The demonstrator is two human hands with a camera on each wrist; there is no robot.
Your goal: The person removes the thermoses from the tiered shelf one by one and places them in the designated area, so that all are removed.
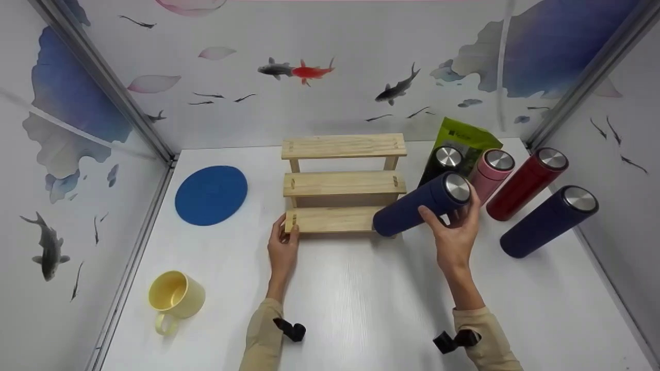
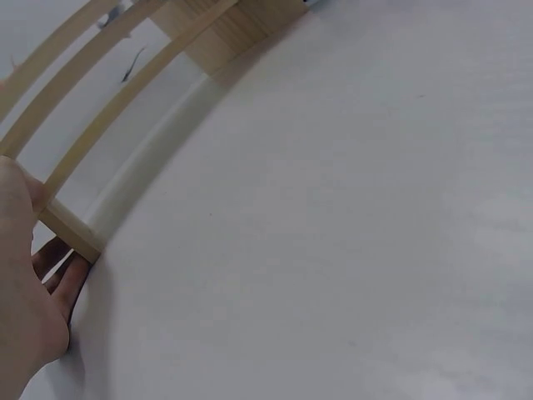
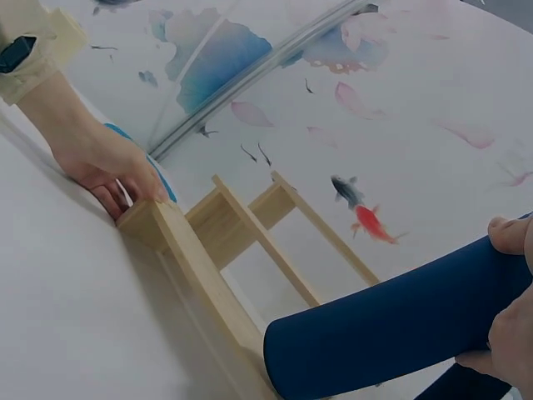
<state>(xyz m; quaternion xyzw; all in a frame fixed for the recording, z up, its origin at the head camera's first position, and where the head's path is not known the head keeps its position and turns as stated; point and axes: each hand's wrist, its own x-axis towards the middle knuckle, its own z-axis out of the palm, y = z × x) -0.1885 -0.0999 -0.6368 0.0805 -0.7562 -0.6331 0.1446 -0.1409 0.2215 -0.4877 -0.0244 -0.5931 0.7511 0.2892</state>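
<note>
A three-tier wooden rack stands on the white table. My left hand grips the left end of its lowest shelf; in the left wrist view the fingers reach round the end piece. My right hand holds a dark blue thermos near its silver lid. The thermos appears tilted in the head view, with its base at the right end of the lowest shelf. In the right wrist view the thermos crosses in front of the rack; whether its base touches the shelf I cannot tell.
Right of the rack stand a black thermos, a pink thermos, a red thermos and another blue thermos. Behind them is a green packet. At left are a blue round mat and a yellow mug. Printed panels surround the table.
</note>
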